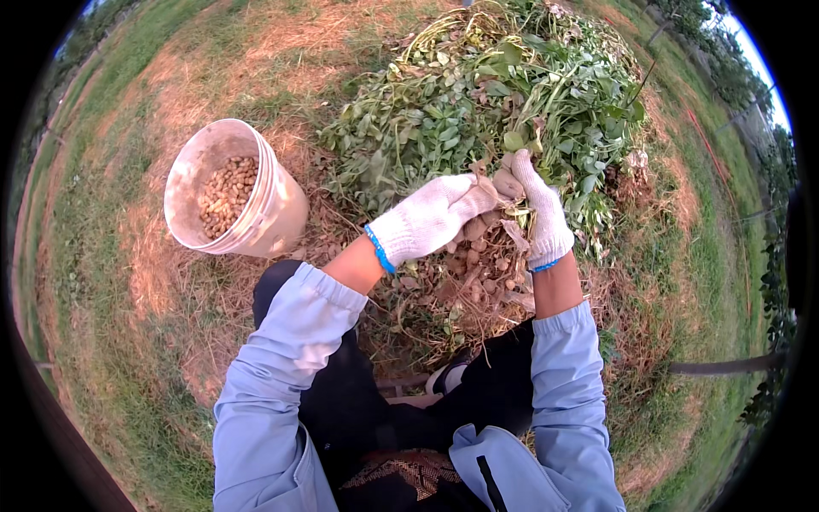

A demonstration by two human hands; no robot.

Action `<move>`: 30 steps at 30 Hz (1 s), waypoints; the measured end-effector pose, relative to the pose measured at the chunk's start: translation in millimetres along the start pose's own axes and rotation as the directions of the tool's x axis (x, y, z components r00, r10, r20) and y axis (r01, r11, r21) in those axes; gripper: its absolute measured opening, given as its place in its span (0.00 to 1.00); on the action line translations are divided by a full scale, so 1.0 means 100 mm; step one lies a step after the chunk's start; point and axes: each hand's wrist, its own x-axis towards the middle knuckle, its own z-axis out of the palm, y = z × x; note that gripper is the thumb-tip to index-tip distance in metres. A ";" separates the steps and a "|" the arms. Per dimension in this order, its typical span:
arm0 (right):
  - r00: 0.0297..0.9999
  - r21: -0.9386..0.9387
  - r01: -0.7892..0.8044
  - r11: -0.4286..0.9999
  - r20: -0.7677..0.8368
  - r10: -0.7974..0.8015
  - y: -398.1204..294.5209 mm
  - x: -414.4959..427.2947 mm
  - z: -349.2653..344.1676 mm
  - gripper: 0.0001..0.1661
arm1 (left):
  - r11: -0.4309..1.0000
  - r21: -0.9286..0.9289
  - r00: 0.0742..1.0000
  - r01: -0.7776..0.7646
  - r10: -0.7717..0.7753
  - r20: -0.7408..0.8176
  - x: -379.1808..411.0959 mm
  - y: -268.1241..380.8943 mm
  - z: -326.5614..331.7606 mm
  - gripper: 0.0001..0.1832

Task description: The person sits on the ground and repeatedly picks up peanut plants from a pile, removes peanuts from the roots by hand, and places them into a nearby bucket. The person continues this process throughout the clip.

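My left hand point(438, 211), in a white knitted glove with a blue cuff edge, has its soiled fingers closed at the base of an uprooted peanut plant. My right hand point(541, 214), gloved the same way, grips the plant from the other side, thumb raised. Between and below them hang the roots with pods point(475, 256); the exact grip is partly hidden by the fingers. Leafy green peanut plants point(461, 109) are heaped just beyond my hands. To the left stands a white plastic bucket point(285, 211), with peanuts in their shells point(229, 195) inside it.
My legs in dark trousers point(345, 384) are spread around the near side of the heap, a shoe point(448, 377) between them. Dry grass point(160, 288) covers the ground. A thin trunk or post point(723, 367) juts in at the right.
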 end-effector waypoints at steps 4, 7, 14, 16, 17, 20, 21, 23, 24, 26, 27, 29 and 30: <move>0.979 -0.015 -0.053 0.999 0.194 0.055 0.00 0.00 -0.10 0.20 | 0.955 0.282 0.990 -0.090 0.056 0.128 -0.03 0.03 -0.06 0.15; 0.992 -0.173 -0.091 0.981 0.066 0.104 0.00 -0.04 -0.05 0.20 | 0.773 0.585 0.965 -0.245 0.253 0.069 -0.11 0.00 -0.17 0.12; 0.887 0.227 -0.117 0.967 0.462 -0.001 -0.05 -0.05 -0.35 0.22 | 0.422 0.883 0.761 0.205 0.498 -0.415 -0.56 0.32 -1.29 0.12; 0.890 0.302 -0.157 0.940 0.455 0.002 -0.10 -0.10 -0.26 0.23 | 0.171 0.861 0.677 0.479 0.553 -0.486 -0.86 0.25 -1.78 0.14; 0.886 0.307 -0.155 0.939 0.463 -0.006 -0.07 -0.07 -0.19 0.23 | -0.015 0.789 0.631 0.614 0.611 -0.479 -1.07 0.23 -1.94 0.15; 0.920 0.303 -0.083 0.949 0.390 -0.044 -0.11 -0.04 -0.23 0.23 | 0.196 0.763 0.658 0.616 0.403 -0.636 -1.01 0.37 -1.74 0.16; 0.925 0.309 -0.080 0.948 0.376 -0.044 -0.09 -0.01 -0.20 0.23 | 0.434 0.783 0.718 0.445 0.350 -0.602 -1.01 0.41 -1.60 0.14; 0.952 0.296 -0.045 0.954 0.302 -0.049 -0.08 0.04 -0.27 0.23 | 0.664 0.740 0.896 0.103 0.261 -0.359 -0.79 0.51 -1.03 0.13; 0.949 0.280 -0.014 0.960 0.307 -0.076 -0.10 0.03 -0.31 0.22 | 0.784 0.608 0.950 0.125 0.081 -0.301 -0.67 0.60 -0.69 0.13; 0.956 0.224 0.003 0.974 0.285 -0.069 -0.10 0.03 -0.28 0.22 | 0.781 0.623 0.995 0.050 0.016 -0.099 -0.49 0.49 -0.31 0.19; 0.959 0.198 0.012 0.980 0.274 -0.067 -0.11 0.03 -0.26 0.22 | 0.768 0.638 0.997 0.063 -0.025 -0.069 -0.46 0.53 -0.15 0.23; 0.965 0.225 0.002 0.974 0.255 -0.061 -0.08 0.06 -0.25 0.21 | 0.763 0.646 0.999 0.013 0.015 -0.037 -0.31 0.35 0.05 0.33; 0.965 0.221 0.003 0.975 0.255 -0.060 -0.07 0.08 -0.27 0.21 | 0.812 0.583 0.996 0.030 0.022 -0.082 -0.24 0.24 0.14 0.34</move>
